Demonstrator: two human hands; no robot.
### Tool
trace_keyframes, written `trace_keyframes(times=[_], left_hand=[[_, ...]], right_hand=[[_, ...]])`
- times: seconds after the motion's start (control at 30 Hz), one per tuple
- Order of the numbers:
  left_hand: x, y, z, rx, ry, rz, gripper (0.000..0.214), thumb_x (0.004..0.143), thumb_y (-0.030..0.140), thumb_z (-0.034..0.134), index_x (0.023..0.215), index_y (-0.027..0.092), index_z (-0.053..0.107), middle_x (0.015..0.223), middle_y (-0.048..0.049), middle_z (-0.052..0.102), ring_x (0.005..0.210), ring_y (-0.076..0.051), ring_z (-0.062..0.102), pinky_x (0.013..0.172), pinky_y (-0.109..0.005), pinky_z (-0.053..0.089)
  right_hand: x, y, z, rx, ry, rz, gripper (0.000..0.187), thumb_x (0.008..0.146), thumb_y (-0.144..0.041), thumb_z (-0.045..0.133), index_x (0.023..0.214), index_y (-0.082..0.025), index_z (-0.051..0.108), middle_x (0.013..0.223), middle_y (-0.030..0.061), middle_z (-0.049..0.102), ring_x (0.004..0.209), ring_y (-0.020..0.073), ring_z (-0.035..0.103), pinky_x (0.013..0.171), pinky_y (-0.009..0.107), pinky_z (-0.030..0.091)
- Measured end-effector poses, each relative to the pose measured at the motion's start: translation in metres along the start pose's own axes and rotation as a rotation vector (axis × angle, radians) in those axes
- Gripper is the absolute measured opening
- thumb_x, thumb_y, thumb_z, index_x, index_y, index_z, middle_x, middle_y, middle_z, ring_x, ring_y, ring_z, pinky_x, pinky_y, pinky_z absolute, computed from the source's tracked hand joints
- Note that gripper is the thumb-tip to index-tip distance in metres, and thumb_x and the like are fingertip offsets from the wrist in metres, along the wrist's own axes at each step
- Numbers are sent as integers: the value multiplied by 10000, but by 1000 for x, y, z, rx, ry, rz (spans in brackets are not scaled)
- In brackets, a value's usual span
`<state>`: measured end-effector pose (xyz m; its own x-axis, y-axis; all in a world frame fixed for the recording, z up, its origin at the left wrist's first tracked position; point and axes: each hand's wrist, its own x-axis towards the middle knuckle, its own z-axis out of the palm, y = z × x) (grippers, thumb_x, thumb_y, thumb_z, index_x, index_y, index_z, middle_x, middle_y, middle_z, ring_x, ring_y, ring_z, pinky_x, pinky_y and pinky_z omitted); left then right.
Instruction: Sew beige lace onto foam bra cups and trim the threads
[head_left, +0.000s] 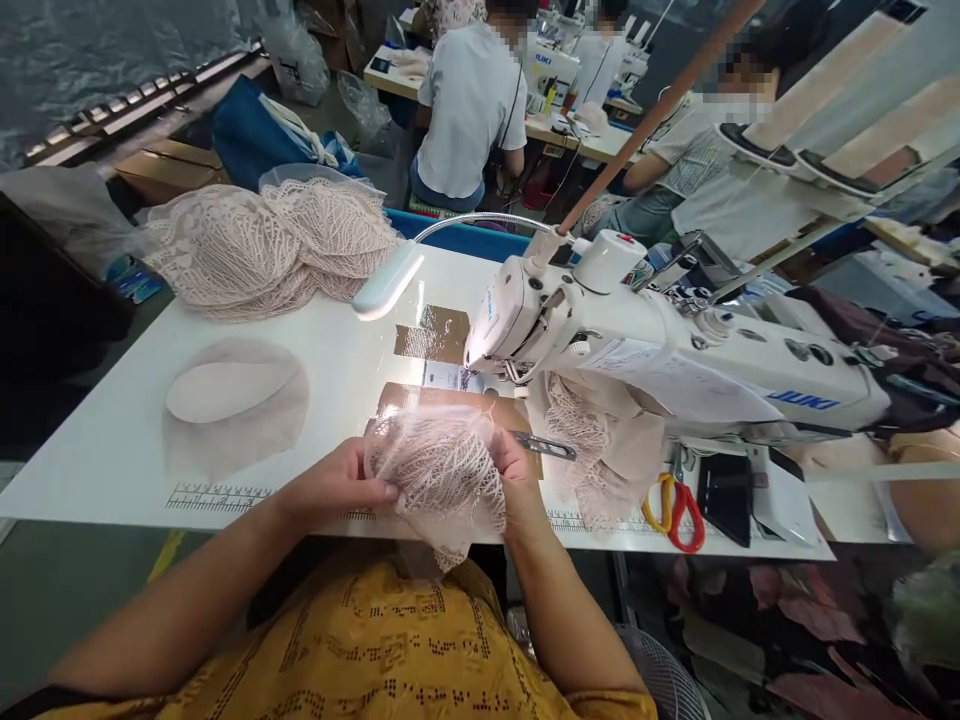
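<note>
A pale pink lace cup piece (442, 465) is stretched between my hands in front of the sewing machine, its scalloped lace edge hanging over the table's front. My left hand (337, 485) grips its left side, thumb on top of the lace. My right hand (512, 468) is closed on the right edge, fingers partly hidden by the fabric. From behind the right hand sticks out a slim grey metal tool (547, 446) with a slotted end; I cannot tell whether the hand holds it. Just beyond the lace are the machine's needle area (466, 378) and a brown board (427, 398).
The white sewing machine (675, 370) fills the right, beside more lace pieces (600, 440). Red-and-yellow-handled scissors (684, 515) and a black phone-like object (724, 498) lie at the front right. Stacked lace cups (262, 245) and a sheer piece (236, 405) are left. People sit beyond.
</note>
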<state>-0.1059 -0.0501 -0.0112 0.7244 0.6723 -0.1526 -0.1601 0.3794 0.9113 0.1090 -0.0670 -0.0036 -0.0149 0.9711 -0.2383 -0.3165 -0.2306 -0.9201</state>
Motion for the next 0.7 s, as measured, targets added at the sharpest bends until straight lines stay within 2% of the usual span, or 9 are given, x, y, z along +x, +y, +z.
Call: trace_keyframes(times=[0.1,0.2,0.27,0.37,0.43,0.53,0.57,0.63,0.7], left_hand=[[-2,1,4,-4,56,2,283,782,345,706,959,126,687,819,-62,700,839,-233,662,833,-362,517],[-3,3,9,3,101,0,276,789,364,705,928,127,681,837,-67,705,838,-232,661,821,-359,522],[-3,2,10,15,142,10,282,799,383,698,934,136,674,869,-63,706,847,-229,658,820,-356,522],[-2,-3,11,26,218,26,297,813,401,693,962,144,667,891,-51,705,848,-219,652,811,-338,522],[2,-7,13,-26,302,35,323,853,435,643,978,138,663,894,-57,707,856,-220,653,797,-330,525],[9,-10,22,-291,445,36,465,942,521,434,1137,143,622,988,-85,713,951,-239,655,845,-366,525],[11,-10,26,-399,450,31,535,950,558,363,1203,145,591,1033,-99,708,994,-247,651,879,-385,518],[13,-11,36,-560,354,24,690,912,671,306,1285,140,541,1095,-128,694,1057,-267,640,927,-419,499],[13,-15,47,-612,192,21,780,834,744,399,1304,136,532,1108,-146,688,1070,-283,639,942,-432,491]], right_hand=[[2,5,-2,-17,76,-67,479,579,-371,861,944,-245,578,755,-31,649,668,148,601,600,242,491],[2,8,-6,-59,96,-156,525,684,-421,798,1121,-266,551,859,-5,661,772,169,618,695,272,505],[1,9,-9,-130,87,-165,360,774,-531,689,974,-240,617,800,8,643,747,176,602,701,287,495],[0,9,-12,-146,26,-123,526,826,-714,475,705,-221,612,652,17,586,653,184,562,637,308,474],[0,9,-12,-123,-7,-127,503,787,-706,545,705,-217,632,648,14,593,647,181,556,627,304,467],[-2,9,-10,-107,36,-178,309,722,-511,744,743,-210,679,680,-5,623,661,155,551,650,280,465],[-2,9,-9,-81,71,-194,274,711,-471,767,736,-210,688,686,-8,636,664,150,554,660,278,470],[-3,11,-5,-8,131,-202,246,697,-445,783,747,-214,712,726,-1,681,699,162,588,706,300,493],[-3,13,1,50,170,-177,256,655,-436,811,767,-218,735,767,14,721,740,192,629,759,346,515]])
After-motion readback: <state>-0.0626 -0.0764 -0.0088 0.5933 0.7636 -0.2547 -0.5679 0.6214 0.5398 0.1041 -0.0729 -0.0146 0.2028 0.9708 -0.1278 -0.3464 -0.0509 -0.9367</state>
